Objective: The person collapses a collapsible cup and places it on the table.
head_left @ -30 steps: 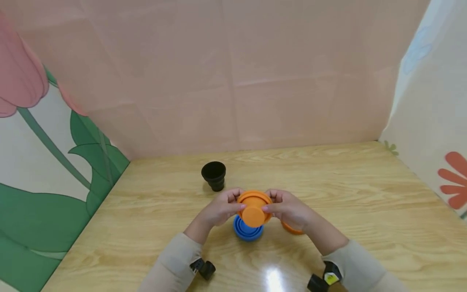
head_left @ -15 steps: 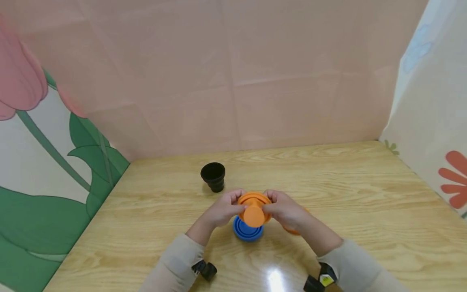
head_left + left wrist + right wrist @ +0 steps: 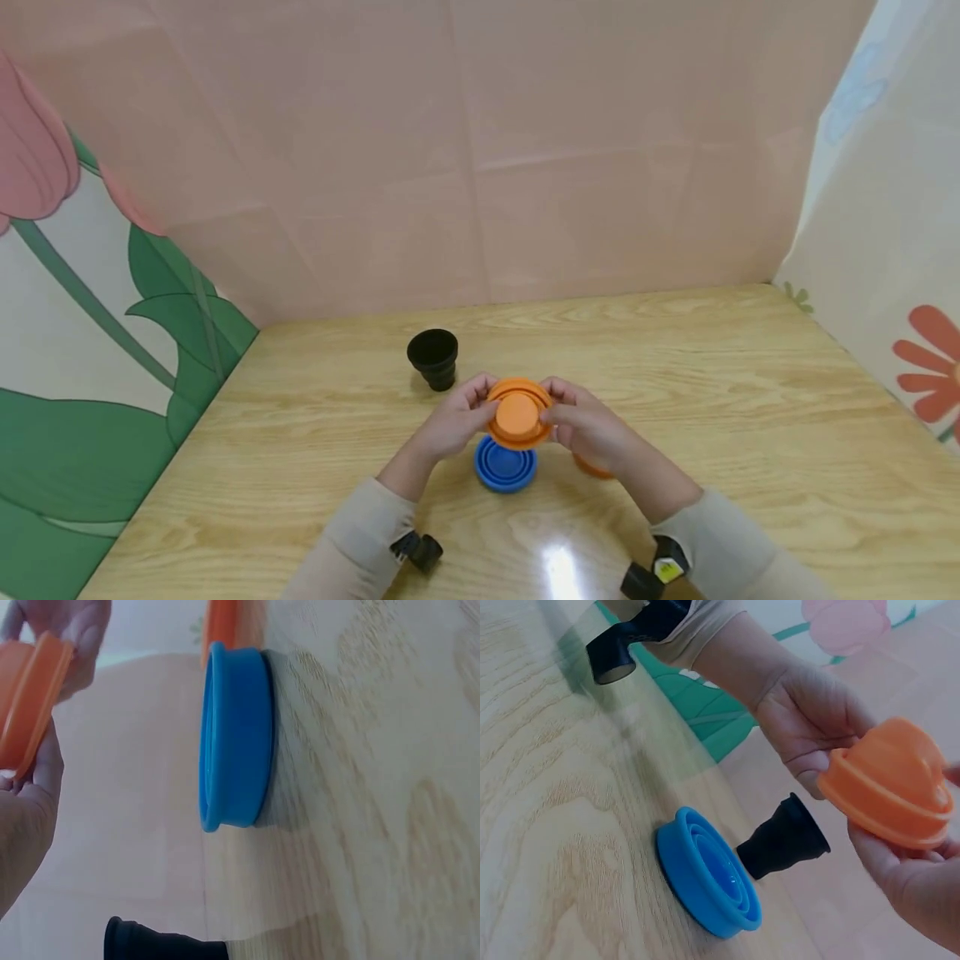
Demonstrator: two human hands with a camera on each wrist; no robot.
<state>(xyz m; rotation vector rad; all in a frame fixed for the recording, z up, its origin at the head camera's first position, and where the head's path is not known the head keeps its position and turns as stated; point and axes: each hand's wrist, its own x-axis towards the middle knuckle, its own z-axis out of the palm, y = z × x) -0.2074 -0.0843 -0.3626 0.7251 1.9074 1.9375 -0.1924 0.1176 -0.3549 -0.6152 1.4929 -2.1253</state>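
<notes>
Above the table, an orange collapsible cup [image 3: 518,414] is held bottom toward the head camera, its body partly folded into rings. My left hand [image 3: 453,425] pinches its left side, thumb on the near face and fingers behind the rim. On the opposite side my right hand [image 3: 588,427] grips it the same way, the thumb pressing beside the base. In the right wrist view the cup's [image 3: 892,784] wall looks dented and uneven. Below it on the table lies a blue collapsible cup [image 3: 506,465], folded flat with its rings showing. Another orange round piece [image 3: 592,468] is mostly hidden under my right hand.
A black collapsible cup [image 3: 433,358] stands extended on the wooden table [image 3: 712,375], behind and left of the hands. A pink backdrop [image 3: 480,167] rises at the table's far edge, with printed flower panels on both sides.
The orange cup's base has been pushed in toward its rim, so the cup is shorter and flatter. Both hands stay on it. The head view has shifted slightly.
</notes>
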